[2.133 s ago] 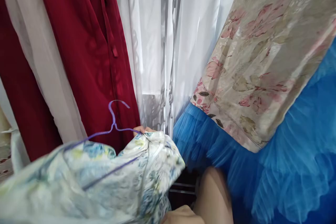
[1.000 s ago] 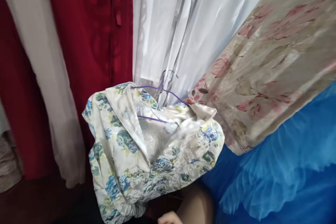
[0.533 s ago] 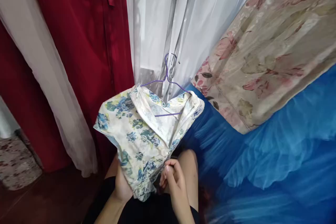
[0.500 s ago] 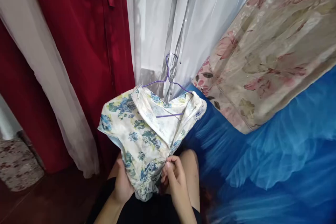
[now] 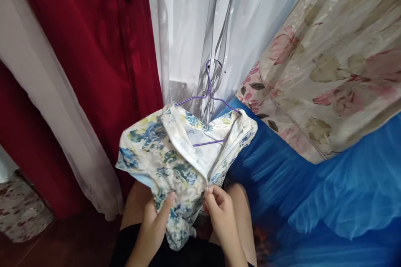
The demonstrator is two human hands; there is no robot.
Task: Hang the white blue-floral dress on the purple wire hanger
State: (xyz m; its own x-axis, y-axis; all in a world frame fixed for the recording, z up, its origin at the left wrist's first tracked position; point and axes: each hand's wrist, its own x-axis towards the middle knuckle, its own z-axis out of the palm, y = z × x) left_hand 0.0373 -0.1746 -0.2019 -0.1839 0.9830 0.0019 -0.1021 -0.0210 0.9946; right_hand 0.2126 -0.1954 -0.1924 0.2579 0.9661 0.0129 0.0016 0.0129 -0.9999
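Note:
A white garment with blue and green flowers (image 5: 169, 162) hangs on a purple wire hanger (image 5: 208, 96) in front of me, over my knees. My left hand (image 5: 153, 225) grips the garment's lower front from the left, thumb on top of the cloth. My right hand (image 5: 219, 210) pinches the garment's front edge just below the open collar, fingers closed on the fabric.
Hanging clothes surround me: a dark red garment (image 5: 94, 50) and a sheer white one (image 5: 40, 87) at left, a shiny white one (image 5: 188, 29) behind the hanger, a beige floral one (image 5: 328, 71) and blue tulle (image 5: 313, 183) at right. Dark wooden floor (image 5: 62, 242) shows lower left.
The flowered garment was swung from the left to in front of me. Both hands came up to its lower front; since half a second ago they shifted slightly up on the cloth.

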